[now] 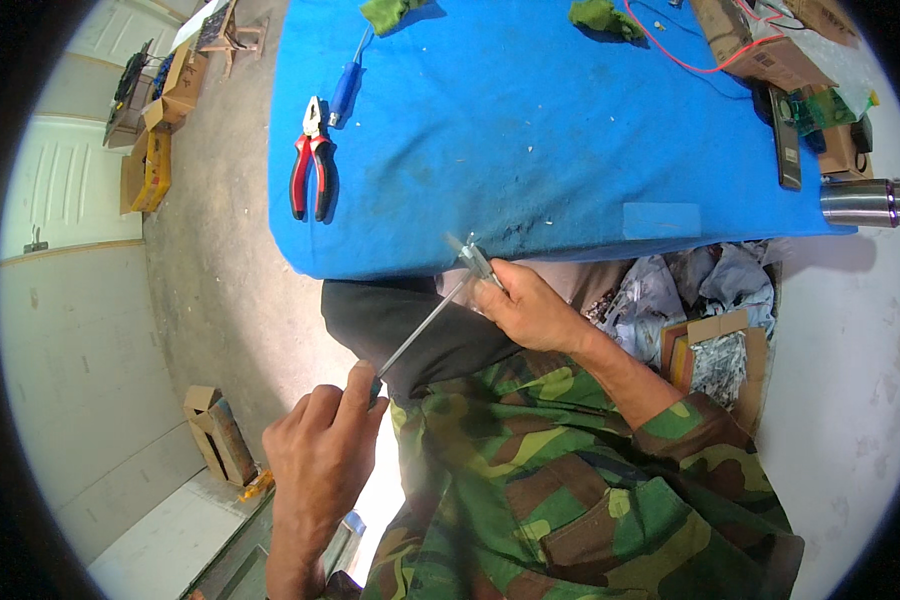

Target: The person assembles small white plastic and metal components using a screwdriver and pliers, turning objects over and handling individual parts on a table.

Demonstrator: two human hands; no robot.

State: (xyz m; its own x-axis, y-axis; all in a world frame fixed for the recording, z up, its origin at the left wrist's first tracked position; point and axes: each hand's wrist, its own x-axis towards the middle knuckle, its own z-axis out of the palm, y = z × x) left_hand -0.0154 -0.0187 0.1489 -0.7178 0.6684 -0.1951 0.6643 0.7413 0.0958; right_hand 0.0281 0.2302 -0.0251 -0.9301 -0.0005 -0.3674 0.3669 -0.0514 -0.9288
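My left hand (320, 440) is closed around the handle of a screwdriver, and its long metal shaft (422, 330) slants up and to the right. The tip of that shaft comes close to a small grey metallic part (477, 262), which my right hand (525, 305) pinches between thumb and fingers at the table's front edge. Whether the tip touches the part I cannot tell. Combination pliers (312, 165) with red and black grips lie on the blue-covered table (450, 130), next to a second screwdriver (345, 92) with a blue handle.
Green cloth gloves (608, 18) lie at the far side. On the right are a steel flask (863, 203), a dark phone-like slab (785, 140), a red cable (685, 66) and cardboard boxes (765, 62). Plastic bags (645, 300) and an open carton (752, 370) stand below the table.
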